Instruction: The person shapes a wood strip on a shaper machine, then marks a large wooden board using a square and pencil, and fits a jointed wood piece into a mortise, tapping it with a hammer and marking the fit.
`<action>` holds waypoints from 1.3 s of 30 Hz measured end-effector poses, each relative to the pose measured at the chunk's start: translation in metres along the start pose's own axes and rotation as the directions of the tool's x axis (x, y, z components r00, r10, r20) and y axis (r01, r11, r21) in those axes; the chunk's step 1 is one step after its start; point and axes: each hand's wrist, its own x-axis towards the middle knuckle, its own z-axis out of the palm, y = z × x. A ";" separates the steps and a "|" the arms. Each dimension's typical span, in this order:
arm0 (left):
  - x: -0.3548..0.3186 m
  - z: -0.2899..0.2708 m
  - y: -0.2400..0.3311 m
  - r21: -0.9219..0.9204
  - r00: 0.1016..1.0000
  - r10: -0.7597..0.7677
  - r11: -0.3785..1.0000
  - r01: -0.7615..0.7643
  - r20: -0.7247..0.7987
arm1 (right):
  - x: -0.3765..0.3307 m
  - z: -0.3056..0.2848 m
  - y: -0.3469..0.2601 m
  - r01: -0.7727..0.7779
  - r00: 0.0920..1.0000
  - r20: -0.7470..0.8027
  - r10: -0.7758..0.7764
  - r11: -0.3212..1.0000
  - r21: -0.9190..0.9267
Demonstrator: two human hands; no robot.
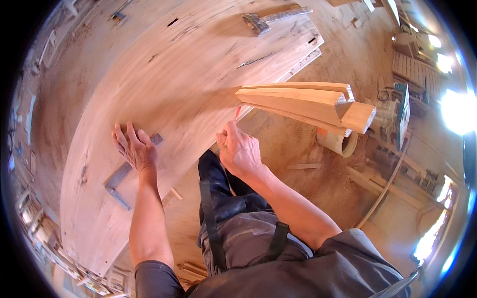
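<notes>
A wide pale wooden board [164, 74] lies flat in front of me. My left hand [135, 148] presses flat on a grey metal try square [118, 180] that rests on the board near its front edge. My right hand [238, 149] is closed around a thin red pencil [237, 112], whose tip sits at the board's edge. Several tapered wooden pieces [318, 103] lie stacked at the board's right end, just past the pencil.
A second metal square [271, 19] lies at the far end of the board. A short round tube [339, 141] stands on the sawdust-covered floor below the tapered pieces. A wood offcut [304, 166] lies on the floor. Workshop clutter rings the right side.
</notes>
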 end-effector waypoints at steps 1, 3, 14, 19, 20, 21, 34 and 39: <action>0.000 0.001 -0.002 0.018 1.000 0.011 1.000 -0.011 -0.008 | 0.004 0.005 -0.001 -0.030 0.999 -0.011 0.030 1.000 -0.003; 0.000 0.001 -0.003 0.055 0.999 0.035 0.998 -0.033 -0.025 | 0.012 0.013 -0.002 -0.093 0.995 -0.034 0.092 0.996 -0.003; 0.005 0.004 0.005 0.139 0.998 0.017 0.990 -0.026 0.062 | 0.030 0.028 0.000 -0.307 0.933 -0.181 0.312 0.950 0.058; 0.002 0.006 0.002 0.165 0.996 -0.006 0.986 -0.009 0.088 | 0.016 0.009 -0.032 -0.400 0.908 -0.068 0.414 0.903 0.157; 0.002 0.006 0.003 0.167 0.995 -0.020 0.986 0.004 0.097 | 0.012 0.010 -0.036 -0.402 0.905 -0.064 0.422 0.894 0.199; 0.002 0.005 0.004 0.159 0.995 -0.018 0.987 0.001 0.100 | 0.010 0.011 -0.038 -0.403 0.902 -0.060 0.428 0.883 0.241; 0.002 0.007 0.001 0.163 0.996 0.015 0.986 -0.029 0.085 | 0.041 0.049 -0.019 -0.369 0.794 -0.299 0.529 0.810 0.455; 0.001 0.012 -0.003 0.171 0.996 0.005 0.985 -0.020 0.085 | 0.046 0.056 -0.023 -0.420 0.755 -0.313 0.575 0.792 0.443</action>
